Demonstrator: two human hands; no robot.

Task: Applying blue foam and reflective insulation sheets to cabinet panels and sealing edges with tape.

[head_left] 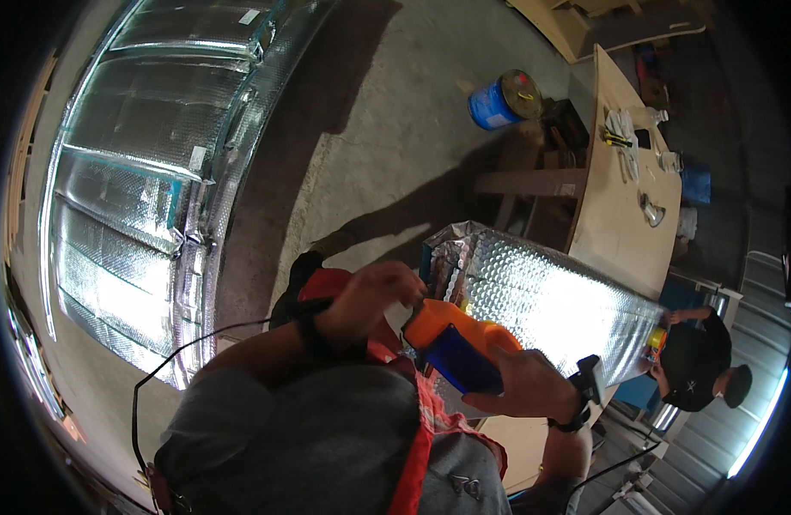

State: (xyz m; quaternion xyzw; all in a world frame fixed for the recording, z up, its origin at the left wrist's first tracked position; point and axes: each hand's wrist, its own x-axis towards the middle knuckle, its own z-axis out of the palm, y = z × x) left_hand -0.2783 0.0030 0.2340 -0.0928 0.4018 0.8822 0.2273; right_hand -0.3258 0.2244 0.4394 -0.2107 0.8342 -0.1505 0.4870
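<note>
My right hand [524, 382] is wrapped around an orange and dark blue handheld tool [451, 339], possibly a tape dispenser, held in front of my body. My left hand [378, 292] is just above its front end, fingers curled together; what they hold, if anything, I cannot make out. Behind the tool, a silver bubble-foil wrapped panel [524, 283] lies on a pale wooden table [627, 240]. A red apron [417, 446] hangs at my front.
Large foil panels [155, 112] lie along the left. A blue bucket [490, 107] stands on the concrete floor [395, 103]. Tools [623, 142] and small containers rest on the table. A co-worker [700, 360] at right handles an orange-yellow tool [656, 343] at the panel's far end.
</note>
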